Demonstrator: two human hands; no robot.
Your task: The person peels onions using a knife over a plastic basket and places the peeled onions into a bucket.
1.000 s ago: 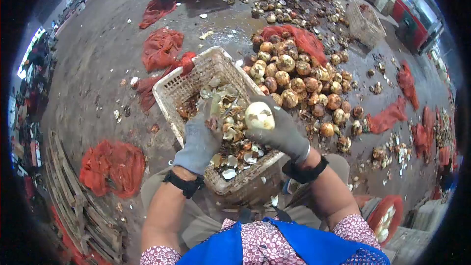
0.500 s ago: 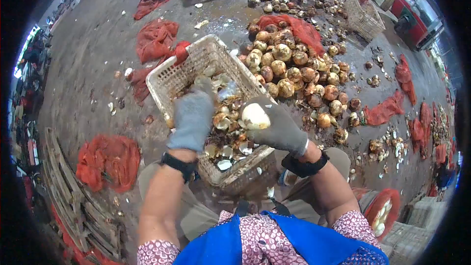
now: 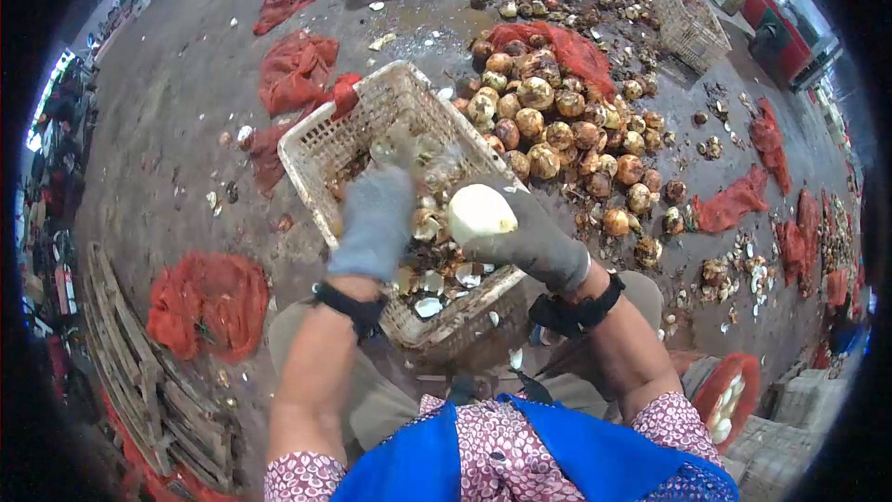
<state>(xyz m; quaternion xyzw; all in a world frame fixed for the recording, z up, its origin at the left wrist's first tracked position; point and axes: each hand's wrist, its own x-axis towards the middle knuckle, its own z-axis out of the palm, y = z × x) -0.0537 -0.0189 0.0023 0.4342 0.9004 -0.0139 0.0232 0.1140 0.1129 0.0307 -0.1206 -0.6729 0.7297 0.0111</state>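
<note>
My right hand (image 3: 537, 240), in a grey glove, grips a peeled white onion (image 3: 479, 214) over the right side of a dirty white plastic crate (image 3: 398, 96). My left hand (image 3: 376, 223), also gloved, is over the crate's middle, left of the onion and apart from it. Motion smears its fingers, so whatever it may hold does not show. Onion skins and white peel scraps (image 3: 429, 307) lie inside the crate, which stands tilted in front of my knees.
Unpeeled onions (image 3: 559, 138) are heaped beyond the crate, partly under a red mesh bag (image 3: 571, 54). More red netting (image 3: 209, 307) and wooden slats (image 3: 130, 344) lie to the left. A red-rimmed container (image 3: 728, 404) with white onions stands by my right side.
The onion in my right hand has turned, showing a larger white side. My left hand has shifted slightly and remains blurred above the crate.
</note>
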